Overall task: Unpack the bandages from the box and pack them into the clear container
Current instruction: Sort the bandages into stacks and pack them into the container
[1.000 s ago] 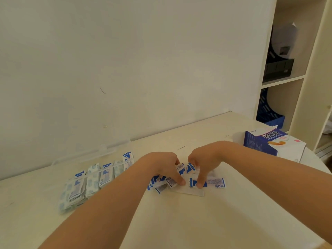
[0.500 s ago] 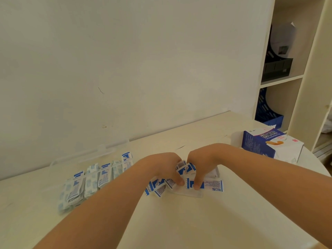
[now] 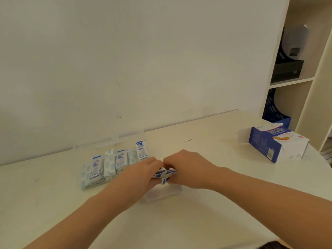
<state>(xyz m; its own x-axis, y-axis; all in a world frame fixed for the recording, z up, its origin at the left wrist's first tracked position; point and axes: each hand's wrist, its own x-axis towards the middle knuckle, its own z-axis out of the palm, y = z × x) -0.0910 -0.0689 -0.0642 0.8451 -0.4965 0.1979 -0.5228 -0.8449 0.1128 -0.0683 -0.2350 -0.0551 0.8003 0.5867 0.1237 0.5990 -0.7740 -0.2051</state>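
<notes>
Head, left hand (image 3: 143, 170), right hand (image 3: 187, 166) gripping bandages (image 3: 165, 174)

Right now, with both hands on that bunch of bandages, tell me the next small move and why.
Probably carry the bunch of bandages leftward to the clear container. The left hand and right hand both pinch the bunch, gathered between them, and the container lies open just left of them with rows of bandages already inside.

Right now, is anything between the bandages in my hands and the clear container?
No. The bandage bunch, gripped by your left hand and right hand, sits just right of the clear container; only the left hand itself lies on that side.
</notes>
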